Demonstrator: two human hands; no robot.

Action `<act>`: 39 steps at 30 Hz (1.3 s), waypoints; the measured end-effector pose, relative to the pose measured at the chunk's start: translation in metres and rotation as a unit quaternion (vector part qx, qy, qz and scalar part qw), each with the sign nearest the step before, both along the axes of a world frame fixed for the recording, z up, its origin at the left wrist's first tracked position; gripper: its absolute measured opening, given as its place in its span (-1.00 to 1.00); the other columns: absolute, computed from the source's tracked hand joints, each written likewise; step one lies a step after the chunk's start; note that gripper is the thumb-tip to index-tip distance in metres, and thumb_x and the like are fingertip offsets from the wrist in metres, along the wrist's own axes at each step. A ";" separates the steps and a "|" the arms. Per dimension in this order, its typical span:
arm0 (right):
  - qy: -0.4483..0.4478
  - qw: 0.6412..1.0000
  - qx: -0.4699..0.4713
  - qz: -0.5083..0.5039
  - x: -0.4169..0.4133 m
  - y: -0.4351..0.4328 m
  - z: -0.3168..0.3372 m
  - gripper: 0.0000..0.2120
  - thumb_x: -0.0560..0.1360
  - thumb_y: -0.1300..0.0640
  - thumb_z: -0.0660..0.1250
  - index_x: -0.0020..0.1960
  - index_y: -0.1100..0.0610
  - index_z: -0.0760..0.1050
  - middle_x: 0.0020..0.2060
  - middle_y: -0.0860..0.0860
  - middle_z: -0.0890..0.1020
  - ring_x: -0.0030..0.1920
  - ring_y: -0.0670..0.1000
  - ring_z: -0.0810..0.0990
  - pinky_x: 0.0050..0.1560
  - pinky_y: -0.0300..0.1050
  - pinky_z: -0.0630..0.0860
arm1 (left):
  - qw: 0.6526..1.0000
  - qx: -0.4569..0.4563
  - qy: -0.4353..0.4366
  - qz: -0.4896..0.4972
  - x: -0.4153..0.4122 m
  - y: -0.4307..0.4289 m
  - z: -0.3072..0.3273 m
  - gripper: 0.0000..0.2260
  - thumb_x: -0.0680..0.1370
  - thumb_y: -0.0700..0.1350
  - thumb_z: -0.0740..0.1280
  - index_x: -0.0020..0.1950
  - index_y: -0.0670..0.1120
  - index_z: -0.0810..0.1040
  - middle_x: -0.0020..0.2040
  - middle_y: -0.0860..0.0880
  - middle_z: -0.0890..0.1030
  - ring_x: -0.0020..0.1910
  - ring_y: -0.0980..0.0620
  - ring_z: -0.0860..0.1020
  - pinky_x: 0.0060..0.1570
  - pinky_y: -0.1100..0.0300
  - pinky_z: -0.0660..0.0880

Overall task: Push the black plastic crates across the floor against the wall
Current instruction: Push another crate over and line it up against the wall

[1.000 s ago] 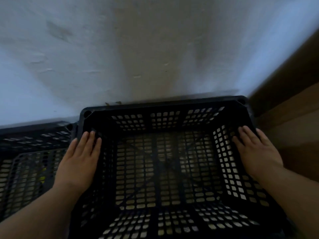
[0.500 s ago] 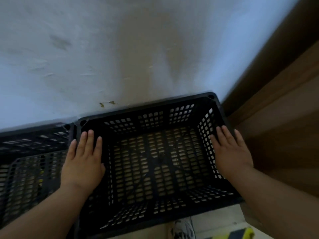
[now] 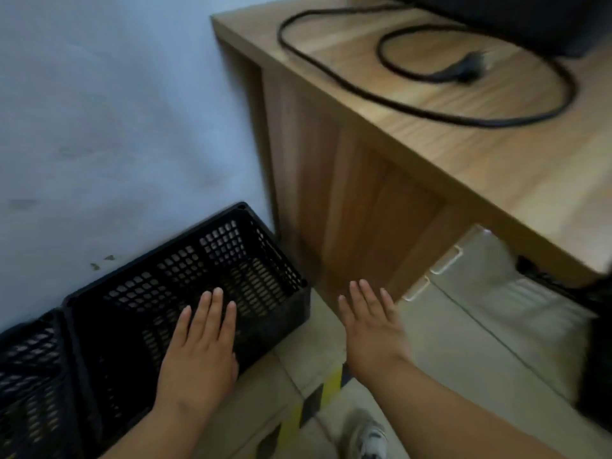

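Observation:
A black perforated plastic crate sits on the floor with its far rim against the pale wall. A second black crate stands beside it at the lower left, also at the wall. My left hand hovers flat above the near side of the first crate, fingers apart, holding nothing. Off the crate to its right, my right hand is spread flat over the floor, empty.
A wooden desk stands right of the crate, with a black cable coiled on top. The beige tiled floor carries yellow-and-black tape. A shoe shows at the bottom. White items lie under the desk.
Both hands have come off the crate's side rims. The view has risen and swung right, so the desk and floor now show. The crate stays at the wall.

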State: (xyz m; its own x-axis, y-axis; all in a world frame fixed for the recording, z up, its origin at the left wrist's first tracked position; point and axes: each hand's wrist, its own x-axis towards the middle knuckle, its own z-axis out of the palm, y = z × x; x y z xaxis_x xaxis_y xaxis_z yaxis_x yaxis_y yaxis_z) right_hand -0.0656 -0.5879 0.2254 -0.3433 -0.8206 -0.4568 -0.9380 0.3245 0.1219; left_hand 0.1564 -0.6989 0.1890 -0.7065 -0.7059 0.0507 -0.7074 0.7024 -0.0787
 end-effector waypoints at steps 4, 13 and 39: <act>0.007 0.998 0.011 -0.066 -0.054 0.090 0.020 -0.41 0.58 0.17 -0.09 0.49 0.17 -0.34 0.49 0.11 -0.36 0.47 0.12 -0.42 0.39 0.10 -0.41 | 0.996 0.020 0.033 -0.086 -0.071 0.072 0.008 -0.44 0.37 -0.04 0.10 0.29 -0.28 0.43 0.34 -0.27 0.41 0.52 -0.04 -0.21 0.46 0.01 -0.17; 0.077 0.971 -0.029 -0.225 -0.247 0.312 0.039 -0.42 0.57 0.19 -0.13 0.50 0.14 -0.34 0.49 0.12 -0.35 0.47 0.11 -0.42 0.14 0.07 -0.69 | 0.962 0.026 0.055 -0.266 -0.275 0.257 0.012 -0.46 0.33 -0.11 0.08 0.30 -0.20 0.33 0.48 -0.24 0.22 0.33 -0.18 0.38 0.45 0.00 -0.09; 0.085 0.866 0.077 -0.486 -0.682 0.815 -0.105 -0.32 0.52 0.17 -0.03 0.50 0.08 -0.35 0.50 0.07 -0.35 0.47 0.07 -0.41 0.11 0.01 -0.66 | 0.935 -0.042 -0.182 -0.302 -0.800 0.543 -0.129 -0.24 0.26 -0.07 0.49 0.40 -0.23 0.31 0.44 -0.27 0.25 0.43 -0.18 0.23 0.38 0.06 -0.48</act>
State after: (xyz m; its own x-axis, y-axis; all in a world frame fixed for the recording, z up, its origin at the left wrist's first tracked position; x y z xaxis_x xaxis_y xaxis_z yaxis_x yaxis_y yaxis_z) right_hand -0.7480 0.2270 0.1206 -0.9112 -0.0391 -0.4102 -0.1941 0.9189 0.3435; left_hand -0.6436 -0.1559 0.0602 -0.9563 -0.1764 -0.2333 -0.0991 0.9459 -0.3090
